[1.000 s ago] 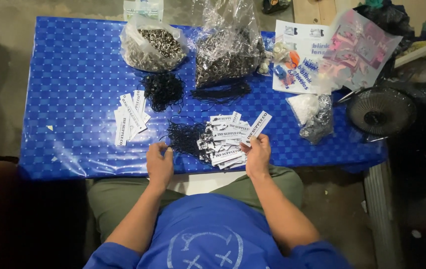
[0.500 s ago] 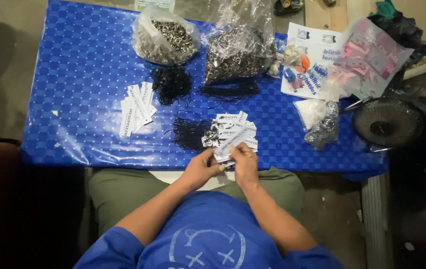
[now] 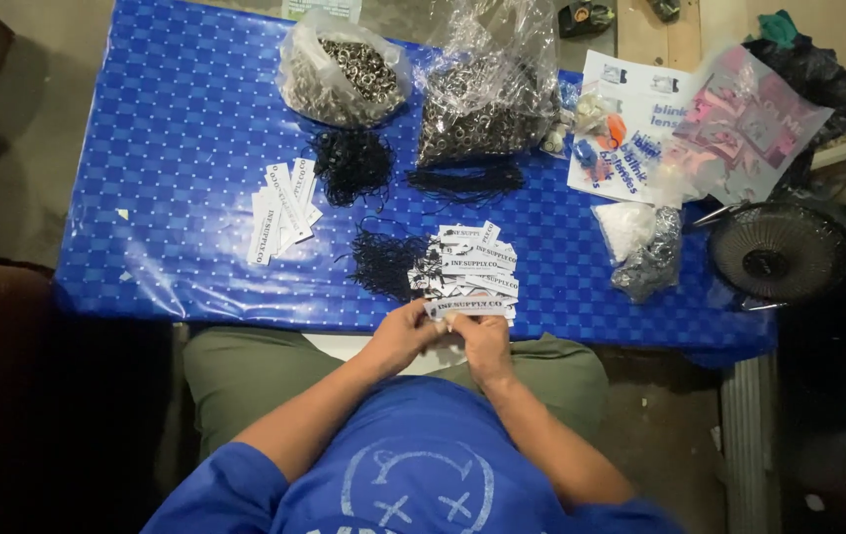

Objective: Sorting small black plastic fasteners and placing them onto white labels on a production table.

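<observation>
A white paper tag (image 3: 469, 308) with dark print sits at the near edge of the desk (image 3: 185, 129), pinched between both hands. The left hand (image 3: 405, 334) curls its fingers closed on the tag's left end, forearm running in from 7 o'clock. The right hand (image 3: 482, 341) grips the tag from below with bent fingers, its forearm coming in from 5 o'clock; the two hands touch each other over the person's lap.

Just beyond the tag, at 12 o'clock, lies a heap of similar tags (image 3: 472, 262), with a tangle of black strings (image 3: 383, 262) beside it at 10 o'clock. Further out at 10 o'clock rests a second stack of tags (image 3: 282, 210). Toward 11 and 12 o'clock stand two clear bags of small metal eyelets (image 3: 344, 69) (image 3: 487, 109). At 2 o'clock lies a small fan (image 3: 777, 252).
</observation>
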